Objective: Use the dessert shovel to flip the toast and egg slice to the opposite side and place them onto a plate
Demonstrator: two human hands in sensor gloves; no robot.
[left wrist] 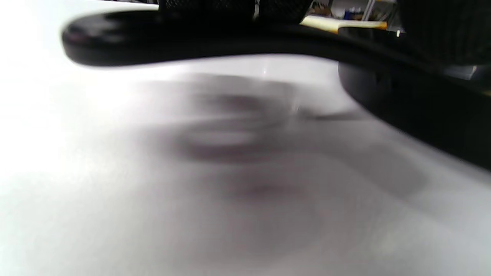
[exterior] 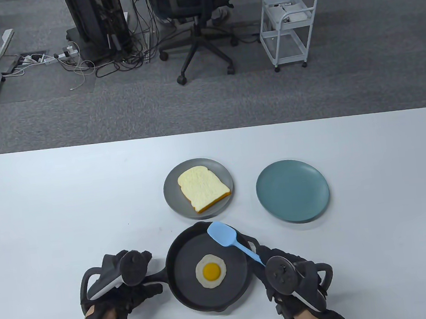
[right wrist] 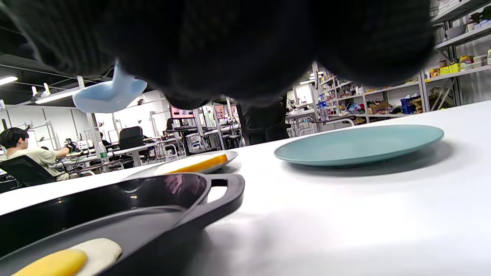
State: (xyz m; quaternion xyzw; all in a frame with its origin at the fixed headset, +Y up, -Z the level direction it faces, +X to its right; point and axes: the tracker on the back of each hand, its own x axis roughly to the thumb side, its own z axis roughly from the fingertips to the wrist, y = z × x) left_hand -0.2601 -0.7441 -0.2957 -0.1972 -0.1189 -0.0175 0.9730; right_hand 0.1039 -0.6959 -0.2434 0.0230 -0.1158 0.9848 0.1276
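A: Egg slice [exterior: 210, 271] is lying yolk up in the middle of the black pan [exterior: 190, 296], low in the centre of the table view. What are the hands doing?

B: The left hand [exterior: 126, 288] is sitting at the lower left, fingers curling round the pan's long handle [exterior: 155, 278]. The right hand [exterior: 288, 281] is sitting at the lower right, gripping the stem of the blue dessert shovel [exterior: 227, 238], whose blade is hanging over the pan's upper right rim, above the egg and not touching it.

A: And the wrist views?

B: The left wrist view is showing the handle [left wrist: 191, 42] as a dark bar across the top; the fingers there are too blurred to read. In the right wrist view the glove is filling the top, with the shovel blade [right wrist: 109, 96] poking out at upper left and the egg [right wrist: 73, 258] at the bottom left corner inside the pan [right wrist: 153, 203].

A: What is sitting in the plates?

B: The toast [exterior: 203, 188] is lying flat on the grey plate [exterior: 173, 198], just above the pan. The teal plate [exterior: 292, 190] is sitting to its right, holding nothing.

A: How are the edges looking?

B: The grey plate is nearly touching the pan's far rim. The teal plate is standing apart from both. The white table [exterior: 49, 209] is stretching bare to the left and right.
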